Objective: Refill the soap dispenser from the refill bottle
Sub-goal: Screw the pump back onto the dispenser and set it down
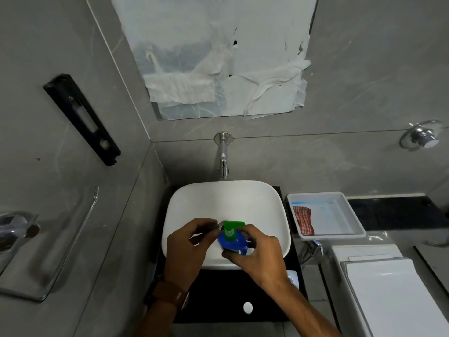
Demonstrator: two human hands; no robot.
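Note:
A blue soap dispenser (233, 242) with a green pump head (232, 228) is held over the white basin (184, 205), seen from above. My right hand (261, 254) grips the blue body from the right and front. My left hand (188, 246) is just left of it, fingers curled, with its fingertips close to the green pump; whether they touch the pump I cannot tell. No refill bottle shows in this view.
A chrome tap (223, 161) juts from the wall above the basin. A white tray (349, 229) with a red checked cloth (303, 221) stands right of the basin. A toilet cistern (388, 295) is at lower right. A towel bar (70, 237) is on the left wall.

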